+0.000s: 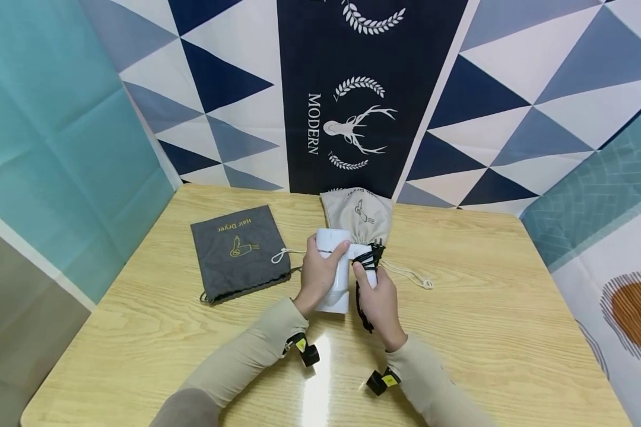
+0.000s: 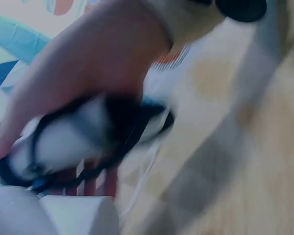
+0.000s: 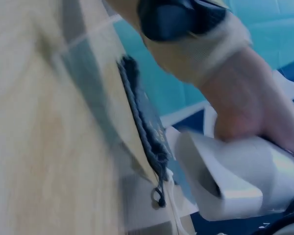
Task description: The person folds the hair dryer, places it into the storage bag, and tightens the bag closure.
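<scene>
A white hair dryer [image 1: 343, 279] is held up over the table by both hands. My left hand [image 1: 318, 271] grips its barrel, the thumb lying across the top; the right wrist view also shows this barrel [image 3: 245, 178] with its nozzle facing the camera. My right hand [image 1: 380, 301] holds the handle, around which a black cord [image 1: 365, 259] is wound. Blurred in the left wrist view are the white handle [image 2: 71, 139] and loops of cord. Behind the dryer lies a light beige drawstring pouch [image 1: 357, 214], its lower part partly hidden.
To the left, a dark grey drawstring pouch [image 1: 240, 252] lies flat on the wooden table [image 1: 491, 308]. A white drawstring [image 1: 408, 274] trails right of the dryer. Patterned cloth [image 1: 229, 77] covers the back wall, with teal cloth [image 1: 59, 136] at the left.
</scene>
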{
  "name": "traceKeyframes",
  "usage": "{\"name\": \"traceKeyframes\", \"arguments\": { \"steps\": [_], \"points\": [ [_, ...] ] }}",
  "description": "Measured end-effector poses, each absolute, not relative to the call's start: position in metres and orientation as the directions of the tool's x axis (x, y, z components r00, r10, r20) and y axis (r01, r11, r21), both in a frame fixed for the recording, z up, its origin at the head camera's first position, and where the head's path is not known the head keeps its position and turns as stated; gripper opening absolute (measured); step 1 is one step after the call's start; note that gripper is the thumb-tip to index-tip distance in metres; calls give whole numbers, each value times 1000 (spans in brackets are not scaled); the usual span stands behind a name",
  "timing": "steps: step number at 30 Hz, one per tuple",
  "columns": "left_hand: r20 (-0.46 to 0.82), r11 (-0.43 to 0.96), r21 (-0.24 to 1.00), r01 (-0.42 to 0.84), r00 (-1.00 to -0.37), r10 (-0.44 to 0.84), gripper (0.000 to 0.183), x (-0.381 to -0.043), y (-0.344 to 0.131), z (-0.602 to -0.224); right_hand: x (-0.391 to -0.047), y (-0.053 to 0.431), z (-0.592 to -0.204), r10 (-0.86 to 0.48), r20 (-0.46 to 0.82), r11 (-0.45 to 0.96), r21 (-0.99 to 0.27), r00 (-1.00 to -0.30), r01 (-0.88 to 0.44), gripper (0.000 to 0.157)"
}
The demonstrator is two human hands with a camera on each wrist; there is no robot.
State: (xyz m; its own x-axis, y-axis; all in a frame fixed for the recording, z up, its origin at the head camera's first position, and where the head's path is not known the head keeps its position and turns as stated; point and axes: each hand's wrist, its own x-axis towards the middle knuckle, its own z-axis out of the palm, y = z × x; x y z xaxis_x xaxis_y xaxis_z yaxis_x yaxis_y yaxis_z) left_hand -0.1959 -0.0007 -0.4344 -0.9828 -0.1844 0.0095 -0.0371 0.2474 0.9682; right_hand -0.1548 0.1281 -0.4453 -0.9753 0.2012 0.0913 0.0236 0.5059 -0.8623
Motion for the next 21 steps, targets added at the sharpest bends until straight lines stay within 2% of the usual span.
{"name": "traceKeyframes", "arguments": {
  "steps": [10, 16, 21],
  "points": [
    [45, 199, 980, -5, -968, -246, 71, -190, 10, -430, -149, 115, -446, 329, 194, 457, -889, -924, -24, 41],
    [32, 151, 989, -8, -965, -260, 71, -187, 11, -428, -149, 110, -445, 354, 220, 455, -890, -909, -39, 40],
    [44, 165, 986, 3, -968, -247, 72, -188, 9, -428, -150, 109, -447, 349, 209, 432, -901, -914, -42, 41]
  ]
}}
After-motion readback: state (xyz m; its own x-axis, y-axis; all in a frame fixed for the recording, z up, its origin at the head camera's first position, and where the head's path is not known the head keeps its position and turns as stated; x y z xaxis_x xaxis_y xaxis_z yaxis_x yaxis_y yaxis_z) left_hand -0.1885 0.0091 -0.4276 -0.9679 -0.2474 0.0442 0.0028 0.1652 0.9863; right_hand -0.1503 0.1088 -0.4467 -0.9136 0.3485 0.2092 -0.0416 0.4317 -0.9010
